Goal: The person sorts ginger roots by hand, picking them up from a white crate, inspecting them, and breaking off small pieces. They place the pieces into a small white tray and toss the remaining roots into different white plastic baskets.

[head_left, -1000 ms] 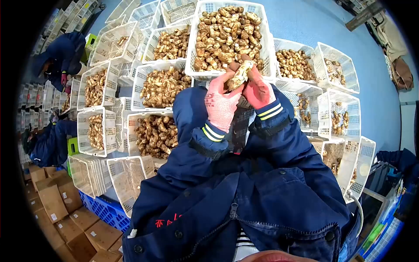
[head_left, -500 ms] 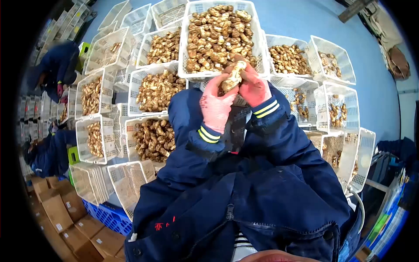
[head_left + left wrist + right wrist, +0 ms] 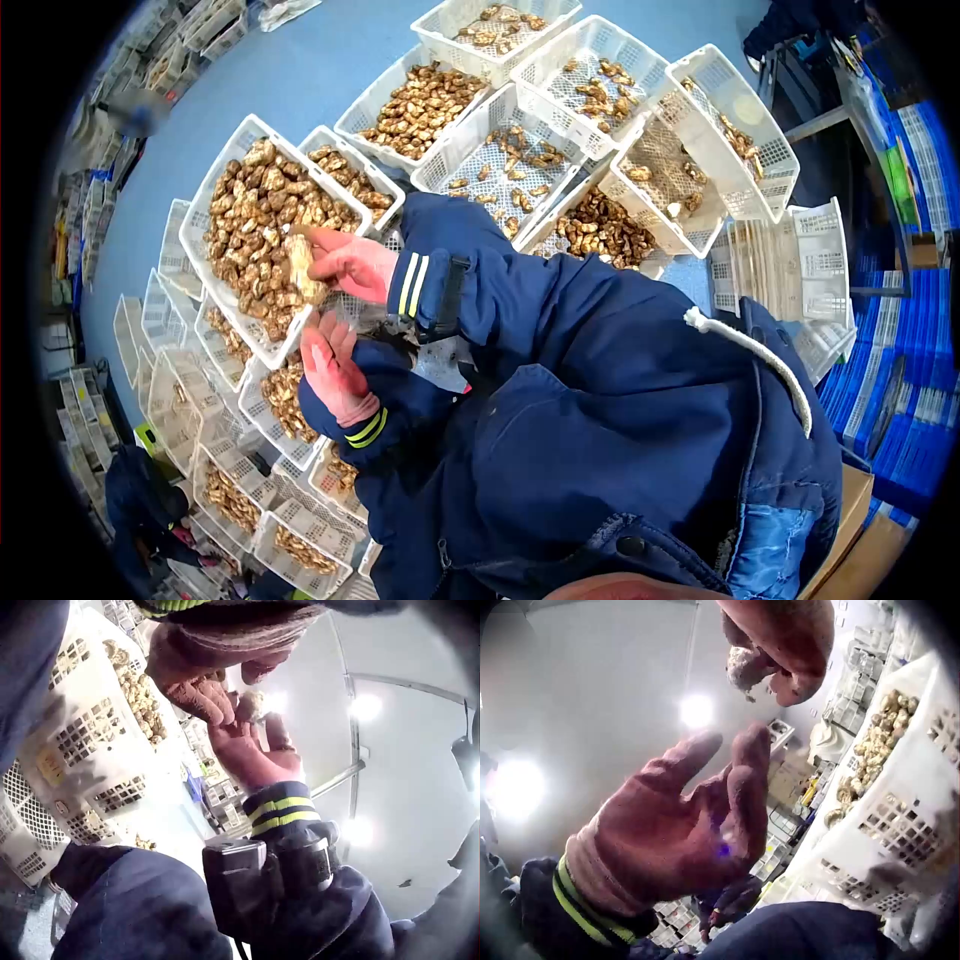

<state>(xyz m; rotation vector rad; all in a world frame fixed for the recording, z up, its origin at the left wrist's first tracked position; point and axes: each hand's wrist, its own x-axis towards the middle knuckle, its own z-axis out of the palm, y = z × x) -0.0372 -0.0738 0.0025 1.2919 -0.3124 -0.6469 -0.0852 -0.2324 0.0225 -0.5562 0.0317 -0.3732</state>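
Note:
My gloved right hand pinches a pale, thick-stemmed mushroom between thumb and fingers, over the near edge of a heaped white crate. Brown-and-cream mushrooms fill that crate. Just below, my gloved left hand is held with its palm turned up, fingers loosely bent and holding nothing. In the right wrist view a gap shows between the left hand and the mushroom. The left wrist view shows the mushroom at the right hand's fingertips, partly hidden.
Several mesh-sided crates surround me. One crate to the right holds a few scattered mushrooms, while darker mushrooms fill another. Stacked empty crates stand farther right. Another person works at the lower left. Blue floor lies beyond the crates.
The head view has swung to the right, so the crates appear turned and shifted left. My left hand has let go of the mushroom and dropped away; the right hand still holds it.

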